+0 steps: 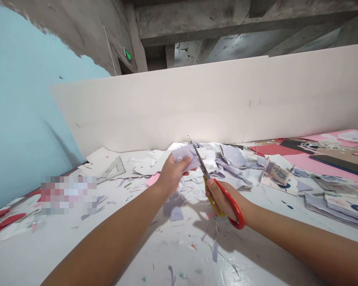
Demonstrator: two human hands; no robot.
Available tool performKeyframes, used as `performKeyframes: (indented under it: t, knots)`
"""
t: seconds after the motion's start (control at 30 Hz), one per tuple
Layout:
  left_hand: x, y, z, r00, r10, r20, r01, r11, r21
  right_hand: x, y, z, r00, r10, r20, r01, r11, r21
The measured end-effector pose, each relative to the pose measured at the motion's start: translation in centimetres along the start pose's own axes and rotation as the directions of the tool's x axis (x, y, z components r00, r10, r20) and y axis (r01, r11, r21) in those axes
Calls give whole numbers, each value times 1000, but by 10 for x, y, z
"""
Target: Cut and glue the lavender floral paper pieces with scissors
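Facing a pale partition [167,105], we work at a white bench [122,258] littered with white and lilac paper scraps [233,155]. Our right grip [225,196] is wrapped around the red-and-yellow handles of the scissors [204,170], and our left grip [170,174] firmly pinches a small lilac paper piece [182,153] above the bench, its right edge at the blades [198,153].

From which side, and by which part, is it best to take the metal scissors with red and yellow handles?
From the near right side, probably by the red handle loop and yellow handle loop, where the right hand holds them: these rounded loops lie toward the person, while the metal blades point away, close to the pale purple paper.
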State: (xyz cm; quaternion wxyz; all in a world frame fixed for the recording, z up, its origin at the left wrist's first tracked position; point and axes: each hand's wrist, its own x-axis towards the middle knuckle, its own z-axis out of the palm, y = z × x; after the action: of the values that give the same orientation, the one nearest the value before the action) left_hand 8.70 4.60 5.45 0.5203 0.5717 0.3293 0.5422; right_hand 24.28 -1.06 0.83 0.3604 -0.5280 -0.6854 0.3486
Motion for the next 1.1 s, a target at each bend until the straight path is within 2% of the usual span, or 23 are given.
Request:
performKeyframes:
  t: [0.2,0.53,0.8,0.93,1.03,1.1]
  knots:
    - [-1,1,1,1000,3,-24,-3,1000,-18,-4,-10,-3,998,55,0,-55,998,22]
    - [-1,4,0,999,7,34,-1,986,-166,-6,-13,-2,1000,9,-30,-9,1000,30]
    - [-1,9,1,1000,13,9,-11,974,-227,-1,-7,-1,999,37,27,-41,985,168]
    - [2,14,-3,998,14,-54,-31,943,-332,-3,-7,-4,992,-91,90,84,993,81]
    - [6,20,-8,996,-4,-85,-33,901,-433,-2,-9,-6,995,-84,52,85,996,-17]
    - [7,23,-12,998,-15,-54,-13,878,-478,1,-9,-10,998,-60,4,60,993,-100]
